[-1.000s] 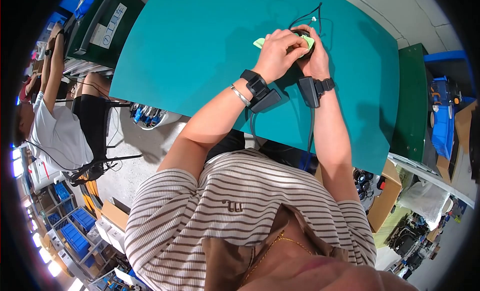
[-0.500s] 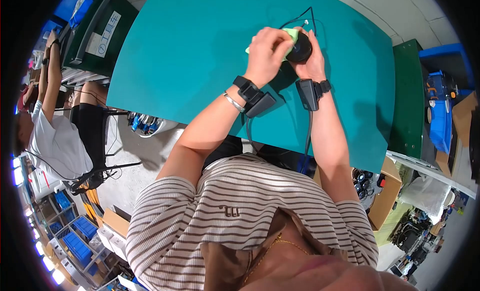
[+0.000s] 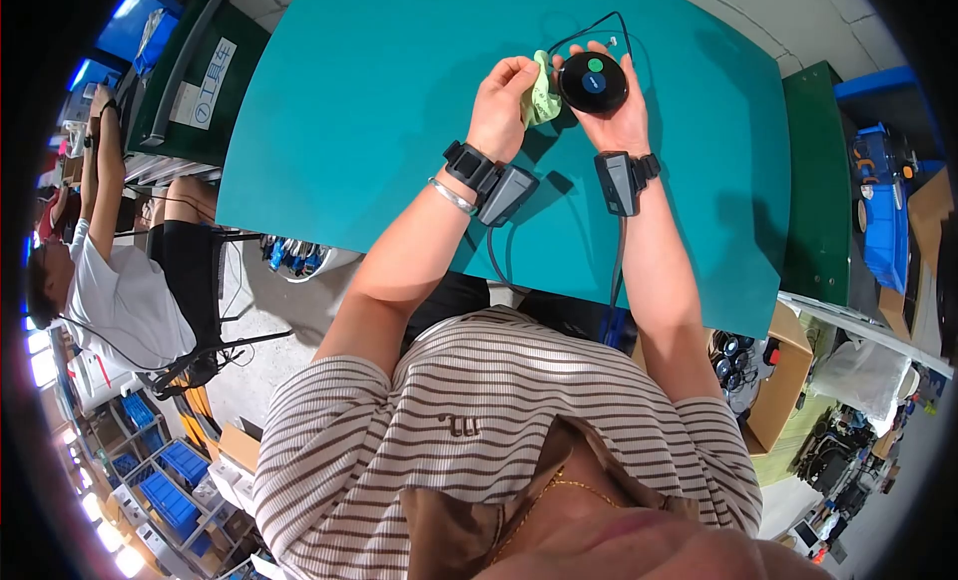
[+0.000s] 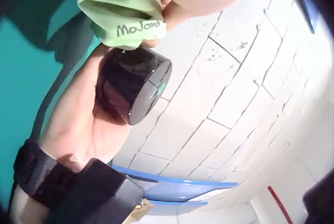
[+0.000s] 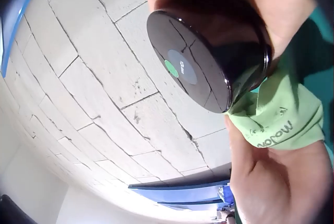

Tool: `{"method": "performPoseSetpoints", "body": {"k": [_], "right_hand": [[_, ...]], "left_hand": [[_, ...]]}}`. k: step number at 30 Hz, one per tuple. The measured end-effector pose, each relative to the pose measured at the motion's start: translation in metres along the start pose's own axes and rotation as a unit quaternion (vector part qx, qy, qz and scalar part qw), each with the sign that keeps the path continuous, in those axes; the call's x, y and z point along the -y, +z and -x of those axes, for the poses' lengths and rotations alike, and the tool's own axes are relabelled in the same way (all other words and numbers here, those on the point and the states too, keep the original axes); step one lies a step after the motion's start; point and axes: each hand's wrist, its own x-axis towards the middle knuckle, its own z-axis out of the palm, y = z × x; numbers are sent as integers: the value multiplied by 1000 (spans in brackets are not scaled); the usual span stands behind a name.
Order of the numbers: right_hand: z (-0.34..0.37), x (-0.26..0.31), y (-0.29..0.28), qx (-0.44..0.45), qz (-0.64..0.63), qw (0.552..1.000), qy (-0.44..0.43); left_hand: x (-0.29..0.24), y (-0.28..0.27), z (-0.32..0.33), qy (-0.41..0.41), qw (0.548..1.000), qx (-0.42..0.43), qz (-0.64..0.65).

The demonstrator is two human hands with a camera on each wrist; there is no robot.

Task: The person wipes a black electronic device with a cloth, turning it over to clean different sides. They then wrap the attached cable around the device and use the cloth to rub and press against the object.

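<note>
My left hand [image 3: 497,111] pinches a crumpled light green cloth [image 3: 540,101] between thumb and fingers, just left of a glossy black round device [image 3: 609,98]. My right hand [image 3: 621,129] holds that device from below, its fingers round the edge. The flat face, with a green dot and a dark blue round label, faces up in the head view. In the left wrist view, handwriting shows on the cloth [image 4: 120,13] above the device [image 4: 117,88]. The right wrist view shows the device's thick side [image 5: 240,46] and the cloth [image 5: 282,117] close to its rim.
A black cable [image 3: 621,21] with a small white connector [image 3: 612,42] extends beyond my right hand over the teal table [image 3: 379,111]. A green cabinet [image 3: 813,191] stands at the right. At the left sits a person in a white shirt [image 3: 135,306].
My left hand has drawn the cloth off the device and moved left. The device, earlier mostly covered by cloth and fingers, now shows its face, turned up in my right hand.
</note>
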Motion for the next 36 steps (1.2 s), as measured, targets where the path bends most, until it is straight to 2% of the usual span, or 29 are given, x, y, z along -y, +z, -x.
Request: {"method": "performPoseSetpoints", "body": {"k": [4,10,15,18,20,21,26,28,30,31,33,36], "right_hand": [[-2,0,-2,-14,16,999,-27],[0,0,3,-29,66,995,-70],[1,1,4,-22,100,990,-97],[2,0,5,-11,120,986,-111],[2,0,6,-5,125,986,-114],[3,-1,7,1,132,985,-114],[2,-2,6,29,173,979,-102],[2,-1,8,26,179,981,-69],[2,2,7,29,195,978,-63],[1,3,7,29,211,975,-61],[3,4,8,25,207,976,-56],[3,5,8,17,180,983,-42]], "left_hand": [[1,2,0,-10,1000,10,17],[9,6,8,-32,992,91,-80],[10,8,8,-29,990,91,-107],[9,9,10,-66,988,83,-116],[14,7,8,-99,980,107,-137],[17,10,8,-68,985,95,-128],[12,13,11,-68,978,94,-176],[9,12,11,-66,976,84,-192],[11,9,6,6,964,71,-257],[11,5,2,9,964,67,-256],[9,-1,-2,91,928,39,-359],[7,1,-3,97,920,13,-380]]}}
